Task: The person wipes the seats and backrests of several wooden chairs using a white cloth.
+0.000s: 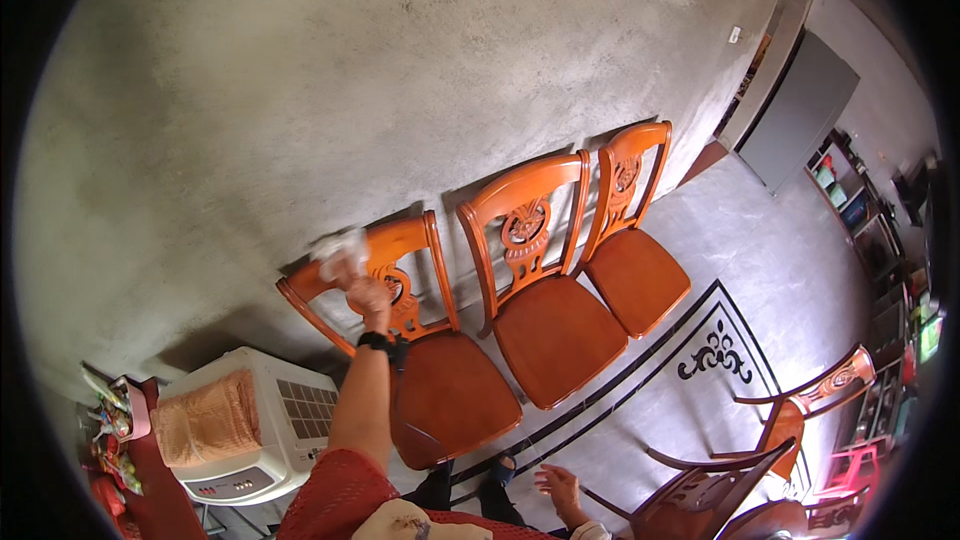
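Note:
My left hand (367, 292), with a black band on its wrist, is raised to the top rail of the nearest wooden chair (447, 390). It is closed on a crumpled white cloth (340, 248), which lies against the rail and is smeared by motion. Part of the carved backrest is hidden behind the hand. Low in the picture my right hand (558, 486) hangs over the floor, fingers apart and holding nothing. Two matching chairs, the middle chair (560, 335) and the far chair (638, 275), stand beside the first along the grey wall.
A white appliance (240, 475) with a tan cloth (212, 420) on top stands left of the nearest chair. More wooden chairs (715, 495) and a pink stool (850, 465) are at the lower right. Shelves (850, 195) line the far right side. My feet (500, 470) are below.

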Available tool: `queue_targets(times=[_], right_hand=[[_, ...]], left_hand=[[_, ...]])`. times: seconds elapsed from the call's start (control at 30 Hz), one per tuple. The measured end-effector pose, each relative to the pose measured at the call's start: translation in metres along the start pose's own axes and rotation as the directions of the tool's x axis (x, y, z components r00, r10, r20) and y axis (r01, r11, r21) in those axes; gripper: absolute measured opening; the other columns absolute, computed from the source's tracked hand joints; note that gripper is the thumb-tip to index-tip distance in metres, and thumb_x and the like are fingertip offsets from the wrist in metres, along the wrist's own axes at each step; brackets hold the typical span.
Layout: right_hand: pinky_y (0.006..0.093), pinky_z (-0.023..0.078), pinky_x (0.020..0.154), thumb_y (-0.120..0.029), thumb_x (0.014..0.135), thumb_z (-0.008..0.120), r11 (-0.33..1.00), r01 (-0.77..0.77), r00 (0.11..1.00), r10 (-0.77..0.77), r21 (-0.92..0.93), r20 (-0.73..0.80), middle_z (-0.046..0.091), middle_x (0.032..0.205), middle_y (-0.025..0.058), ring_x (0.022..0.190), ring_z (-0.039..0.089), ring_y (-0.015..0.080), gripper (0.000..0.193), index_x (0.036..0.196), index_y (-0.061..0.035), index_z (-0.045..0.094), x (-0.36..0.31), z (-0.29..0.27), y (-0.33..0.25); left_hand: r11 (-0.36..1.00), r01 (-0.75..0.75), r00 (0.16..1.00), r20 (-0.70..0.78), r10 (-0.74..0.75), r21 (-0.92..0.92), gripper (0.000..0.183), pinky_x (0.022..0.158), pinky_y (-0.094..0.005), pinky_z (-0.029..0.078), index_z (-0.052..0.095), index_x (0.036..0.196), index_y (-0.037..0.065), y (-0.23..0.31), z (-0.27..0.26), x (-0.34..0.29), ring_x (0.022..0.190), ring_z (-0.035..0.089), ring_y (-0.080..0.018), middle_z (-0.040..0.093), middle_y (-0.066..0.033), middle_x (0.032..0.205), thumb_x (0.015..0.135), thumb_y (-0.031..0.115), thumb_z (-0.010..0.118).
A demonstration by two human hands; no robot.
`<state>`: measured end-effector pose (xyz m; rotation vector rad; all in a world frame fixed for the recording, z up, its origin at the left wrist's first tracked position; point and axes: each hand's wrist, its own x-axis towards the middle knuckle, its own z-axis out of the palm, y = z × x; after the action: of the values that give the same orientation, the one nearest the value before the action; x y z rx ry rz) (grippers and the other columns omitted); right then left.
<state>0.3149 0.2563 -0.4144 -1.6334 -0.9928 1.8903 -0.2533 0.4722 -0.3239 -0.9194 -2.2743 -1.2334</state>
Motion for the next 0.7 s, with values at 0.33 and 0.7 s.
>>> queue_targets(times=[0.33, 0.7], right_hand=[[0.0290, 0.055, 0.079, -0.001, 0.098, 0.057, 0.886, 0.463, 0.873, -0.460, -0.026, -0.163, 0.072, 0.103, 0.0098, 0.089, 0.067, 0.0143, 0.026, 0.122, 0.0041, 0.065, 0.006, 0.035, -0.097], [0.0502, 0.040, 0.110, -0.035, 0.098, 0.059, 0.039, 0.678, -0.410, -0.810, -0.734, -0.420, 0.058, 0.129, 0.0238, 0.125, 0.053, 0.0380, 0.057, 0.135, 0.0073, 0.051, -0.138, -0.041, -0.415]], left_hand=[[0.827, -0.557, 0.757, 0.364, 0.542, -0.074, 0.070, 0.118, -0.0511, 0.031, 0.046, 0.149, 0.016, 0.056, 0.009, 0.015, 0.147, 0.031, -0.0368, 0.030, -0.0069, 0.162, 0.086, -0.014, 0.049], [0.932, -0.294, 0.926, 0.305, 0.223, 0.211, 0.081, 0.121, -0.0525, 0.024, 0.044, 0.147, 0.013, -0.069, -0.093, -0.017, 0.150, 0.022, -0.0404, 0.024, -0.0127, 0.164, 0.074, -0.015, 0.062]])
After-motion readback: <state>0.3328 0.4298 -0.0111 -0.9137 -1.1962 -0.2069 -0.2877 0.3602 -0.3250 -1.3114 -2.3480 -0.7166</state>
